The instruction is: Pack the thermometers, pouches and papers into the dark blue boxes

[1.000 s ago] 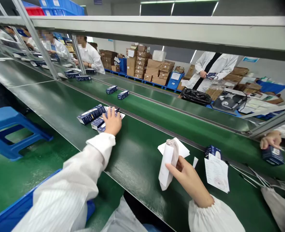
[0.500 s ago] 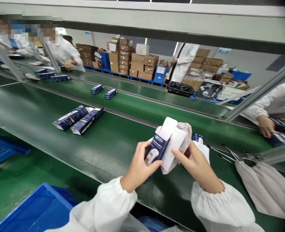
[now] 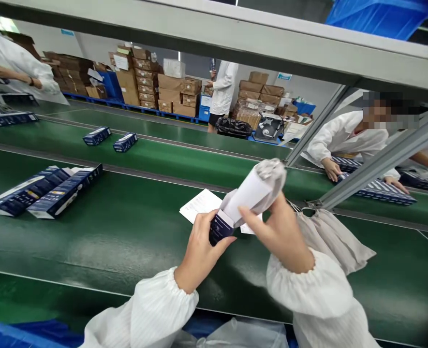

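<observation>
Navy box [image 3: 220, 229]: meeting grey pouch [image 3: 273, 171], paper [image 3: 248, 195] at mouth
Left hand [image 3: 199, 250]: gripping box, lower
Right hand [image 3: 282, 233]: clasping pouch, higher

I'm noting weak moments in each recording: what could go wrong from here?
The white paper lying against the grey pouch could crease or slip on the edge of the blue box in the left hand. The bulky pouch, held in the right hand, might jam at the box's opening.
</observation>
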The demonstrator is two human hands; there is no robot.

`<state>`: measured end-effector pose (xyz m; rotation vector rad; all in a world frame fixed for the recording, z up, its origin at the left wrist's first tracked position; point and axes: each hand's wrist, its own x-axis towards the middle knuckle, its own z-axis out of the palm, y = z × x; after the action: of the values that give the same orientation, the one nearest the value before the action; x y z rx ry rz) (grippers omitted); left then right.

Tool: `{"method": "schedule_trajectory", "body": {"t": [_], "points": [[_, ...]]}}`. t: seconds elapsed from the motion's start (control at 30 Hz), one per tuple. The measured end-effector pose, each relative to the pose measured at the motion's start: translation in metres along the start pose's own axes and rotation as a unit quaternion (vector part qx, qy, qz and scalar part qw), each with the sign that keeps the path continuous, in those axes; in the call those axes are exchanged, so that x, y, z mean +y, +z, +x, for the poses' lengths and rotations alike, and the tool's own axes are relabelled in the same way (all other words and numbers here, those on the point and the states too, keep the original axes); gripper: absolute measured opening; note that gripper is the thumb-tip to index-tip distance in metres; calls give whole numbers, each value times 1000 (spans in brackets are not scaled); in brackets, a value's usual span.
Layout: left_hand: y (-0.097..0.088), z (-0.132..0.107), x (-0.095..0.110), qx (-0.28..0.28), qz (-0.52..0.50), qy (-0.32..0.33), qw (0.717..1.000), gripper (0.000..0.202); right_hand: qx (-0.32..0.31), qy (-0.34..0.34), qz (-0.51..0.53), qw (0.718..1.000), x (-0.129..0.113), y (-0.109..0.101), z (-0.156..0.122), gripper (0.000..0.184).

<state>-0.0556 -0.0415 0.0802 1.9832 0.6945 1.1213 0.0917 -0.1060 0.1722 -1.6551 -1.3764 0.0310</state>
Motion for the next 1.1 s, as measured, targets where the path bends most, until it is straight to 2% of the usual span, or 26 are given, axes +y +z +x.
{"method": "schedule_trajectory", "body": {"t": [0.07, 0.17, 0.3, 0.4, 0.5, 0.6, 0.63, 0.7, 0.77, 0.8, 0.87, 0.97, 1.1], "points": [[2, 2, 6, 14, 27, 18, 999, 57, -12, -28, -51, 998, 1, 12, -9, 29], [0, 10, 15, 12, 37, 44, 998, 50, -32, -63, -58, 996, 5, 18, -17, 27], [-7, 18, 20, 2, 32, 49, 998, 36, -17, -106, -11, 994, -5, 0, -6, 36], [-12, 18, 18, -9, 18, 44, 999, 36, -10, -170, -18, 985, -19, -12, 8, 30], [-21, 15, 15, -29, -1, 30, 999, 41, -109, -234, -101, 961, -23, -8, 15, 16], [-29, 10, 12, -61, -35, 10, 997, 47, -215, -262, -148, 929, -15, 3, 10, 17], [-31, 7, 12, -63, -52, -1, 997, 48, -223, -257, -129, 931, -11, 7, 6, 18], [-29, 1, 10, -47, -94, -30, 994, 48, -165, -192, -46, 966, -3, 16, -5, 20], [-23, -7, 10, -19, -137, -64, 988, 47, -79, -55, 71, 993, 3, 28, -19, 26], [-19, -11, 11, -7, -159, -81, 984, 46, -58, 18, 130, 990, 5, 35, -27, 30], [-10, -16, 13, 2, -206, -109, 972, 46, -64, 124, 232, 963, 8, 49, -41, 37], [-2, -16, 19, -1, -272, -143, 952, 47, -62, 180, 303, 934, 6, 63, -52, 41], [-2, -6, 27, -28, -283, -178, 942, 40, -80, 166, 267, 946, 3, 65, -50, 34]]}}
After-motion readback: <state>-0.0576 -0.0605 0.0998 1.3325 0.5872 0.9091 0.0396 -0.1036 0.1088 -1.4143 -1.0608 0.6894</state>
